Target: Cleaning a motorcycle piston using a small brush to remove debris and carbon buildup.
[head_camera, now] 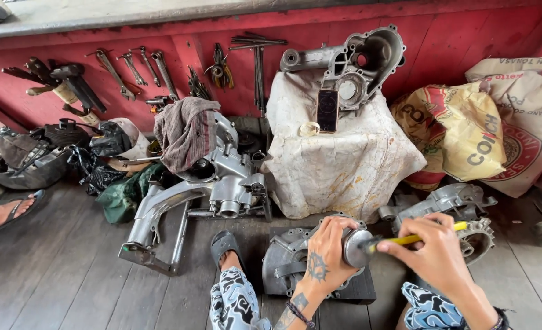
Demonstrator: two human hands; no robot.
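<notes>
My left hand point(327, 246) grips a round grey metal engine part point(357, 247) and holds it over a flat engine case point(281, 261) that lies on a dark block. My right hand point(434, 252) holds a yellow-handled tool point(418, 238), whose tip points left into the round part. Both hands are low in the middle of the view, between my knees in patterned blue and white trousers.
A grey engine with a swing arm point(203, 195) lies to the left, a rag point(185, 131) draped on it. A cloth-covered stand point(338, 156) carries an engine casing point(353, 64) and a phone point(327, 110). Wrenches point(133, 70) lean on the red wall. Sacks point(491, 122) stand at right. Another casing point(451, 205) lies by my right hand.
</notes>
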